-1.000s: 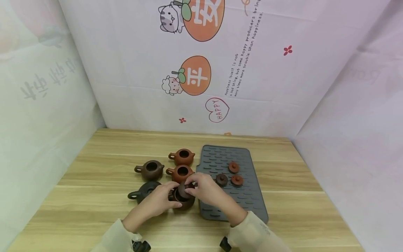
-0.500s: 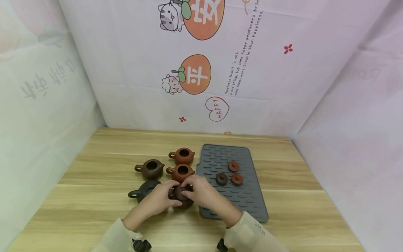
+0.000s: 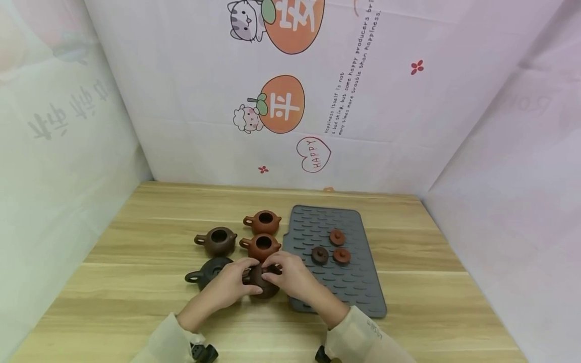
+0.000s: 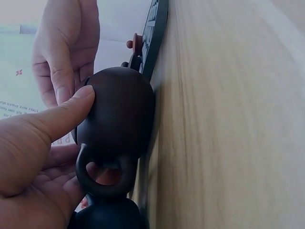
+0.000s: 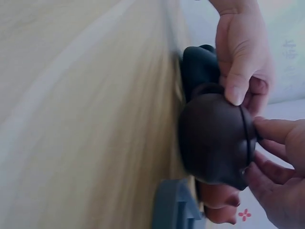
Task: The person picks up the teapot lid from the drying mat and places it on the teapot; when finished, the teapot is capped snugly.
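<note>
A dark brown teapot (image 3: pixel 268 291) stands on the table between both hands. My left hand (image 3: pixel 231 282) holds its body from the handle side, thumb on the near side and fingers round the far side, as the left wrist view shows on the teapot (image 4: pixel 119 109). My right hand (image 3: pixel 292 275) pinches the knob of the brown lid (image 5: pixel 251 136), which sits over the teapot's mouth. In the right wrist view only a thin seam shows between lid and body. The knob itself is mostly hidden by the fingers.
Left of the hands stands a black lidded teapot (image 3: pixel 209 272). Behind are a lidless brown teapot (image 3: pixel 219 248) and two lidless reddish teapots, one nearer (image 3: pixel 263 252) and one farther (image 3: pixel 263 228). A grey mat (image 3: pixel 349 292) at right bears two reddish lids and a dark lid (image 3: pixel 320 255).
The right hand has shifted slightly left and lowered the lid from a tilted position onto the teapot's mouth. The left hand has kept its hold on the teapot.
</note>
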The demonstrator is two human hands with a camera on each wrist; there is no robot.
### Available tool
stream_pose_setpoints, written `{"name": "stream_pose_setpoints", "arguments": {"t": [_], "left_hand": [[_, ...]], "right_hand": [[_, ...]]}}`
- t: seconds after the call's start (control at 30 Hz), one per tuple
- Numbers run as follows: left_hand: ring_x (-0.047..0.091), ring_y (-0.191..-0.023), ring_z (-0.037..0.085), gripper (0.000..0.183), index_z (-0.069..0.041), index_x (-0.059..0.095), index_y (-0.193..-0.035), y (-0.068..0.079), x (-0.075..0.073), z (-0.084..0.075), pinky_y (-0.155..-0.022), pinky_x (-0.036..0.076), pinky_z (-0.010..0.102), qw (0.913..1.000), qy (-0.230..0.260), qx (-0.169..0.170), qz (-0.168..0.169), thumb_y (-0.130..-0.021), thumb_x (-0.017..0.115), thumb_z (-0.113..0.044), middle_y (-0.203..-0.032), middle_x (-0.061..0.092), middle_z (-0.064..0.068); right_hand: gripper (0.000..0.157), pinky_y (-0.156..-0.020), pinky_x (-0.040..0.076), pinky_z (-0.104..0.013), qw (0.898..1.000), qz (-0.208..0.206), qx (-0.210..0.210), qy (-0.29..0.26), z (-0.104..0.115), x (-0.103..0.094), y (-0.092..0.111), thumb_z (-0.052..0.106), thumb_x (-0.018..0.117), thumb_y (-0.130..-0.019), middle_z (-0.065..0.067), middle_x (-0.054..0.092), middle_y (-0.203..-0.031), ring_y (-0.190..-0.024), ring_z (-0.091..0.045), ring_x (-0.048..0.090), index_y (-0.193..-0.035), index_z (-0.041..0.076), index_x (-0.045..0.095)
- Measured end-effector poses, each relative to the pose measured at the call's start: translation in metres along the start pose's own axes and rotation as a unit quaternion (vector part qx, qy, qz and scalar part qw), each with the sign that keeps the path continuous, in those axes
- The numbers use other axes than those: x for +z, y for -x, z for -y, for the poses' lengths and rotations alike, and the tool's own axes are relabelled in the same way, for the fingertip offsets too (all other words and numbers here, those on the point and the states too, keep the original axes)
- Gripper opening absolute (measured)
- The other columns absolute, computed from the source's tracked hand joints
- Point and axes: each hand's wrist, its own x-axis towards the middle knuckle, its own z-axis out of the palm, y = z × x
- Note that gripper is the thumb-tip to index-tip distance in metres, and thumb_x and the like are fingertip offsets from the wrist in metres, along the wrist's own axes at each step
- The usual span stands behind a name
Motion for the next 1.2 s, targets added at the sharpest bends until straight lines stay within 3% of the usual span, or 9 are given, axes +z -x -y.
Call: {"name": "stream_pose_setpoints", "arguments": {"t": [0.37, 0.57, 0.7, 0.9, 1.03, 1.2], "left_hand": [[0.059, -0.112, 0.031, 0.061, 0.000, 0.057, -0.131, 0.001, -0.006, -0.002, -0.088, 0.051, 0.044, 0.9999, 0.016, -0.006, -0.002, -0.082, 0.081, -0.027, -0.131, 0.057, 0.016], [0.057, -0.115, 0.038, 0.062, 0.002, 0.053, -0.135, 0.000, -0.032, 0.002, -0.094, 0.048, 0.045, 0.9973, 0.059, 0.003, -0.044, -0.085, 0.078, -0.024, -0.135, 0.052, 0.020], [0.055, -0.117, 0.041, 0.057, 0.002, 0.052, -0.136, -0.003, -0.062, 0.019, -0.096, 0.046, 0.048, 0.9962, 0.044, 0.001, -0.074, -0.089, 0.075, -0.019, -0.135, 0.052, 0.022], [0.048, -0.121, 0.049, 0.061, 0.003, 0.048, -0.139, -0.009, -0.096, 0.050, -0.097, 0.042, 0.057, 0.9950, 0.018, -0.013, -0.098, -0.092, 0.071, -0.027, -0.139, 0.047, 0.026], [0.043, -0.123, 0.052, 0.065, 0.006, 0.047, -0.139, -0.010, -0.101, 0.072, -0.099, 0.038, 0.059, 0.9948, 0.005, -0.012, -0.101, -0.091, 0.072, -0.029, -0.142, 0.043, 0.027], [0.041, -0.126, 0.050, 0.070, 0.006, 0.047, -0.139, -0.012, -0.097, 0.091, -0.101, 0.035, 0.060, 0.9957, -0.009, -0.026, -0.089, -0.088, 0.075, -0.032, -0.140, 0.045, 0.027]], "right_hand": [[0.018, -0.078, 0.053, -0.029, 0.999, -0.018, -0.006, -0.043, -0.010, -0.002, 0.003, 0.026, 0.073, -0.090, 0.005, 0.062, -0.109, -0.097, -0.016, 0.061, -0.105, 0.017, 0.072], [0.023, -0.077, 0.054, -0.037, 0.996, -0.046, 0.017, -0.078, -0.030, -0.024, 0.005, 0.024, 0.073, -0.090, 0.000, 0.063, -0.114, -0.100, -0.025, 0.062, -0.109, 0.012, 0.072], [0.022, -0.073, 0.054, -0.037, 0.994, -0.084, 0.054, -0.054, -0.047, -0.041, 0.005, 0.017, 0.074, -0.089, -0.002, 0.064, -0.112, -0.095, -0.023, 0.062, -0.110, 0.011, 0.072], [0.024, -0.075, 0.054, -0.041, 0.985, -0.113, 0.129, -0.019, -0.078, -0.056, 0.008, 0.012, 0.076, -0.086, -0.005, 0.066, -0.109, -0.093, -0.023, 0.064, -0.110, 0.007, 0.073], [0.026, -0.081, 0.052, -0.046, 0.982, -0.101, 0.161, -0.002, -0.093, -0.059, 0.011, 0.012, 0.077, -0.086, -0.009, 0.067, -0.110, -0.099, -0.028, 0.063, -0.110, 0.004, 0.072], [0.025, -0.082, 0.052, -0.047, 0.977, -0.079, 0.198, 0.015, -0.100, -0.060, 0.013, 0.013, 0.078, -0.085, -0.009, 0.068, -0.109, -0.102, -0.030, 0.062, -0.108, 0.005, 0.074]]}}
